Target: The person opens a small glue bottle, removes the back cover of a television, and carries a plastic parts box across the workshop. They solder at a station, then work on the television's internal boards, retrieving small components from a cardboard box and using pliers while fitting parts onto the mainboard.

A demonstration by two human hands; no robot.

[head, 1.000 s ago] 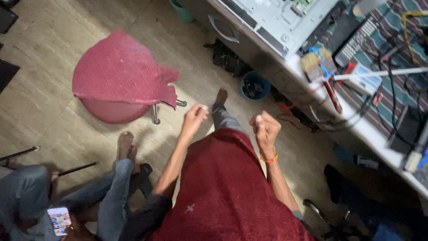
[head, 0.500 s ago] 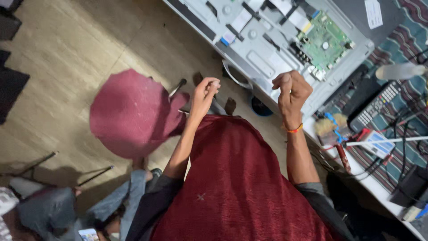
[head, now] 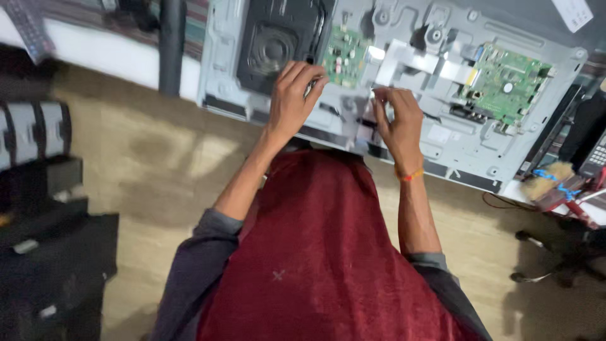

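My 2 hands rest on the opened metal chassis near its front edge: left hand loosely curled, fingertips beside the small green board; right hand pinching something, I cannot tell what.

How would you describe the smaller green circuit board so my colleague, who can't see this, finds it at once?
Start at the opened grey metal panel chassis lying on the bench. Beside its black speaker sits the smaller green circuit board, just above the left hand. Unlike the larger green board at the right, it is narrow and borders the speaker.
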